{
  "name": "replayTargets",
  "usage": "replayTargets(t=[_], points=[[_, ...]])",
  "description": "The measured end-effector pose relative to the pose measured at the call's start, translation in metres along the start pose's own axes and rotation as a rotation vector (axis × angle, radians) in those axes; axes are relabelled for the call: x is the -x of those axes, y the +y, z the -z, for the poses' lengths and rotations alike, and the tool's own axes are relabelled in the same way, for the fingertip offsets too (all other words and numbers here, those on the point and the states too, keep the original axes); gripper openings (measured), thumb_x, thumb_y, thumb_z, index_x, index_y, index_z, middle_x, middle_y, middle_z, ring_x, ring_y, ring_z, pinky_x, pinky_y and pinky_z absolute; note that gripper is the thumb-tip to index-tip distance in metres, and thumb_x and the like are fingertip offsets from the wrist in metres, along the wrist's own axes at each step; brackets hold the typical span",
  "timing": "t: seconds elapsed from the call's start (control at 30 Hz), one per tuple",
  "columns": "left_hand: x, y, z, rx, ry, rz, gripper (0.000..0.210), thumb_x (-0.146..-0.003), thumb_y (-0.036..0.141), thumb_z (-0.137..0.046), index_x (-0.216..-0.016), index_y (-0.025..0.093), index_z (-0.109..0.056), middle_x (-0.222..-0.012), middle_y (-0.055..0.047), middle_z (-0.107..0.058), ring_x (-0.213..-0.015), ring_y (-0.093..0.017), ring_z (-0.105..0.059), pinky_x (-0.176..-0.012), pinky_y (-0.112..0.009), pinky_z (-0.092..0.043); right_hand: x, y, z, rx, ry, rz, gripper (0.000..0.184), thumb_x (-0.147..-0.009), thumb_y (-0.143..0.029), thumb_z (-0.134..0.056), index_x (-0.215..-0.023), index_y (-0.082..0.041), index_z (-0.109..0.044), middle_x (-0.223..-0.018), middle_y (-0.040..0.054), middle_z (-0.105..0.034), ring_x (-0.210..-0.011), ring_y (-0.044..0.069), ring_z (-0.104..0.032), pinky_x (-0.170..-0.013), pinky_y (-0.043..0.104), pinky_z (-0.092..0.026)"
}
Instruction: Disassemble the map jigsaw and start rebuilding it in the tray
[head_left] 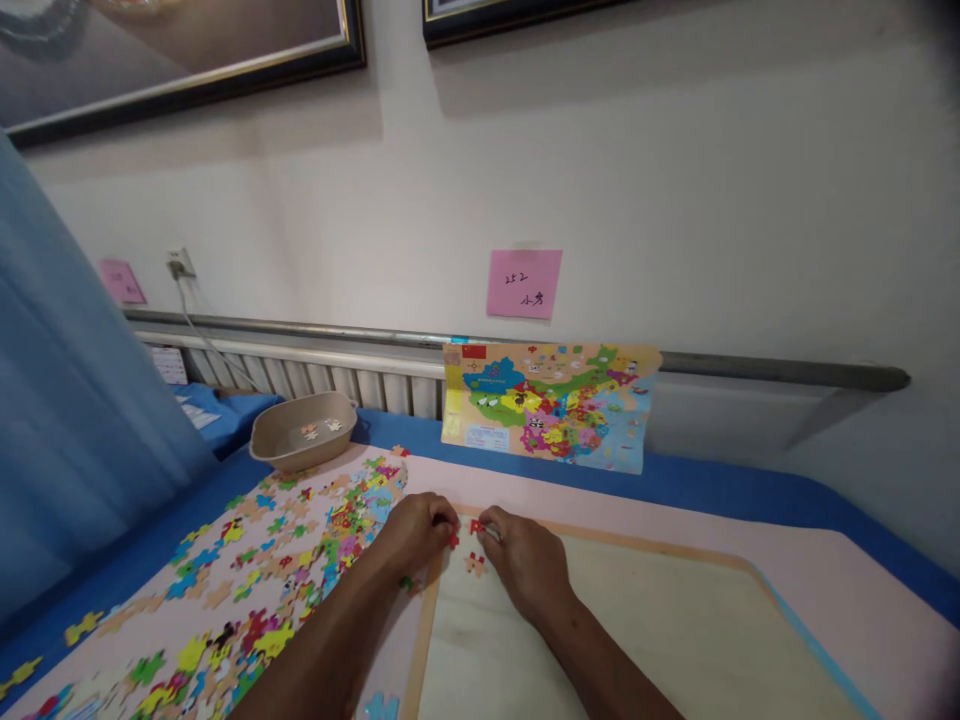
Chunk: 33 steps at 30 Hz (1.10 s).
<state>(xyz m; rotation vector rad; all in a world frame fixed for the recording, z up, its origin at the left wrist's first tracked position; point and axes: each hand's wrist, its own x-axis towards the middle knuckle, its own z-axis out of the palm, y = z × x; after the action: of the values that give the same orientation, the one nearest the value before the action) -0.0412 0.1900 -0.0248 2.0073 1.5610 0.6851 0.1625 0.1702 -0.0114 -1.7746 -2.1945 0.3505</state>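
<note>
My left hand (421, 532) is closed at the upper left corner of the wooden puzzle board (637, 620), its fingertips pinching a red puzzle piece (454, 537). Facing it across a small gap, my right hand (525, 560) is closed on another red puzzle piece (477, 526). Just below the fingers, an orange and red puzzle piece (475, 564) lies on the bare board. A dark green piece (406, 582) sits beneath my left wrist, beside the board's orange frame.
Many loose puzzle pieces (217, 595) spread over the pink sheet at left. A beige basin (304, 432) with several pieces stands behind them. A map picture sheet (551, 405) leans against the wall rail (780, 370). A blue curtain (75, 420) hangs at far left.
</note>
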Motion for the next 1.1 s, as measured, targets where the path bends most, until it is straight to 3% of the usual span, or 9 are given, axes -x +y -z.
replayTargets(t=[0.27,0.67,0.87,1.1], points=[[0.0,-0.004,0.0,0.01,0.008,-0.035,0.03,-0.078,0.006,-0.059,-0.089,0.02,-0.084,-0.096,-0.003,-0.083,-0.092,-0.019,-0.074,-0.084,-0.027,-0.051,0.0,-0.001,0.003,-0.007,-0.019,-0.02,0.024,-0.103,-0.037,-0.057,-0.115,-0.033,-0.077,-0.105,0.0024,-0.085,-0.101,0.026,-0.077,-0.072,0.033,-0.035],[0.001,0.0,0.002,-0.056,-0.113,-0.013,0.03,-0.078,0.01,-0.062,-0.089,0.024,-0.086,-0.096,-0.001,-0.083,-0.088,-0.018,-0.073,-0.081,-0.025,-0.05,0.0,-0.006,0.002,-0.023,-0.019,0.013,0.021,-0.102,-0.033,-0.058,-0.11,-0.031,-0.077,-0.104,0.0019,-0.084,-0.101,0.025,-0.077,-0.072,0.033,-0.034],[-0.001,0.001,-0.001,-0.143,0.037,-0.03,0.031,-0.082,0.011,-0.061,-0.095,0.022,-0.086,-0.1,-0.006,-0.083,-0.097,-0.022,-0.073,-0.086,-0.029,-0.049,0.0,-0.007,0.002,-0.025,-0.002,0.03,0.02,-0.102,-0.032,-0.057,-0.105,-0.031,-0.077,-0.1,0.0012,-0.084,-0.098,0.024,-0.077,-0.07,0.033,-0.032],[-0.002,-0.005,-0.003,-0.21,0.133,-0.022,0.026,-0.09,0.016,-0.061,-0.097,0.021,-0.085,-0.104,-0.009,-0.081,-0.102,-0.025,-0.072,-0.089,-0.032,-0.049,-0.002,-0.011,0.0,-0.015,-0.012,0.036,0.02,-0.102,-0.033,-0.058,-0.107,-0.03,-0.077,-0.104,0.0023,-0.084,-0.1,0.026,-0.077,-0.071,0.034,-0.032]])
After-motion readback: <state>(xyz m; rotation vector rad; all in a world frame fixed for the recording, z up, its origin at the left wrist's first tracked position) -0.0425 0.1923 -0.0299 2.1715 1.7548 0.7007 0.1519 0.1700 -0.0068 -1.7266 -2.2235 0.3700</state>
